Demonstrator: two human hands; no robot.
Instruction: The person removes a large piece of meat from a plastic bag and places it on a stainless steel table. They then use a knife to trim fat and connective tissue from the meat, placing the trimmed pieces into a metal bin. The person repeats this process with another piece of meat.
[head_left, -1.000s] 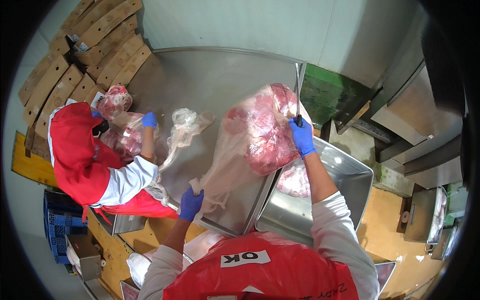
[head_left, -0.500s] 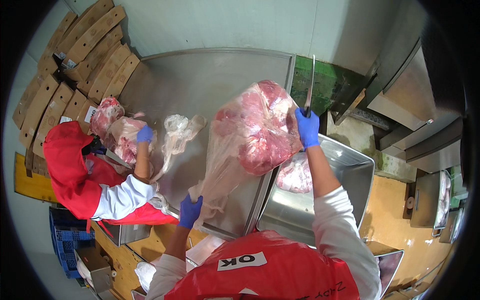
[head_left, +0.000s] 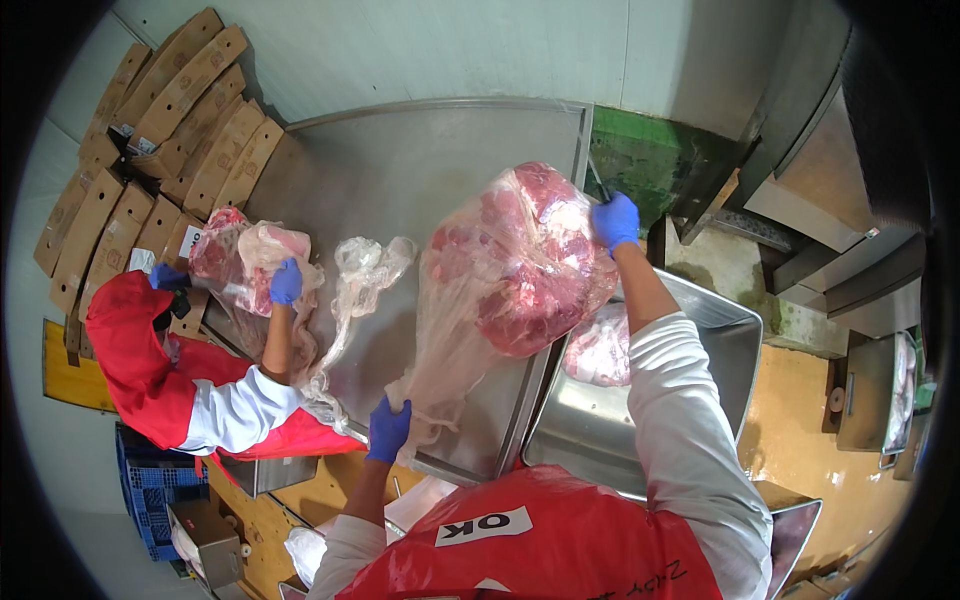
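Observation:
A large piece of raw red meat point(head_left: 540, 270) lies wrapped in a clear plastic bag at the right edge of the steel table point(head_left: 420, 140). My left hand point(head_left: 388, 428), in a blue glove, is closed on the gathered end of the plastic bag point(head_left: 450, 345), which stretches taut toward me. On the meat's right side, my right hand point(head_left: 616, 220), also gloved in blue, grips a knife point(head_left: 598, 178) and rests against the bagged meat. The blade points away and to the left; my fist hides most of the handle.
At the left a co-worker in a red apron point(head_left: 270, 425) handles a smaller piece of meat point(head_left: 220, 250). Crumpled plastic point(head_left: 360, 265) lies between us. A steel tub point(head_left: 735, 400) holding another meat piece point(head_left: 600, 350) adjoins the table. Cardboard boxes point(head_left: 190, 85) are stacked back left.
My knife's blade has swung from pointing straight away to a leftward slant. The meat has shifted slightly right, over the tub's side. The co-worker's other hand has come into view beside the boxes.

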